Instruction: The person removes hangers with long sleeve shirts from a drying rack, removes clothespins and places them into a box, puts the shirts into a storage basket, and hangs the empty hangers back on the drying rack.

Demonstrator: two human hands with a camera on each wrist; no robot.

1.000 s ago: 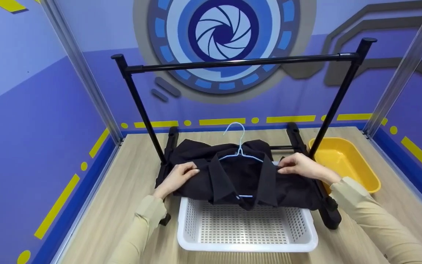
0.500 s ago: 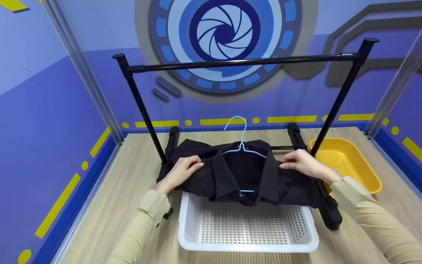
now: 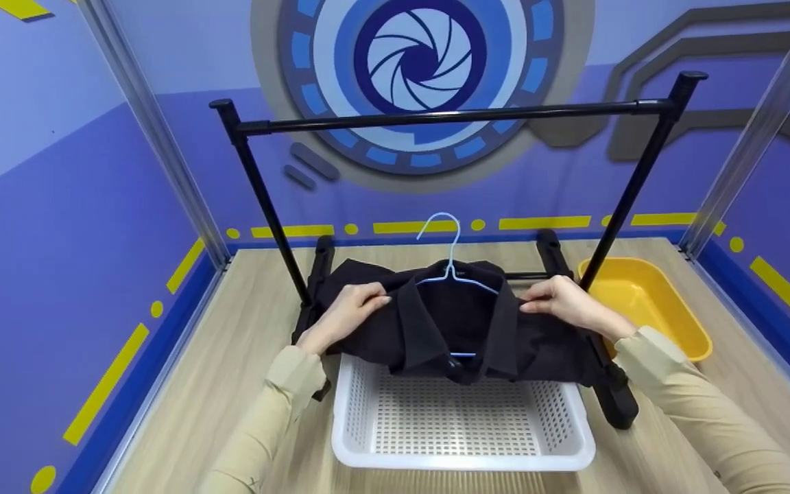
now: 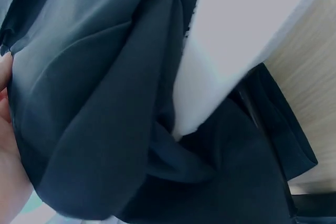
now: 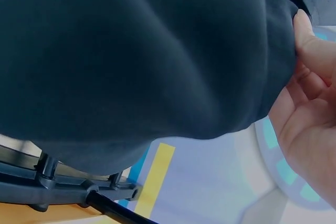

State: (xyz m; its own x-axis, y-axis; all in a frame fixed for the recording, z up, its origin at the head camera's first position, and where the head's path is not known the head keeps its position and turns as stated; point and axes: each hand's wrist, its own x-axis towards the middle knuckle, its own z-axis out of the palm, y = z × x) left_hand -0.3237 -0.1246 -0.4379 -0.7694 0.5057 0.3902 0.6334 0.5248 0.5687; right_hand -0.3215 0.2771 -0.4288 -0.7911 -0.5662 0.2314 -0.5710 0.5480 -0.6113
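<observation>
A black collared shirt (image 3: 367, 339) lies across the back of a white perforated basket (image 3: 463, 461). Inside its open collar sits a light blue hanger (image 3: 450, 271), its hook standing up above the neckline. With thumb and fingers, my left hand (image 3: 352, 309) pinches the left shoulder of the shirt beside the collar. On the other side, my right hand (image 3: 563, 302) pinches the right shoulder. Both wrist views show the dark cloth hanging from the fingers; the hanger's arms are mostly hidden under the fabric.
A black garment rack (image 3: 450, 118) stands over the shirt, its crossbar above and behind the hook. Its feet flank the basket. A yellow tray (image 3: 649, 302) sits behind my right forearm, near the rack's right post. Printed panels wall the wooden table.
My left hand has moved right and up along the shoulder, towards the collar. The hanger's hook has risen slightly, and the shirt front has lifted a little. My right hand has moved up slightly.
</observation>
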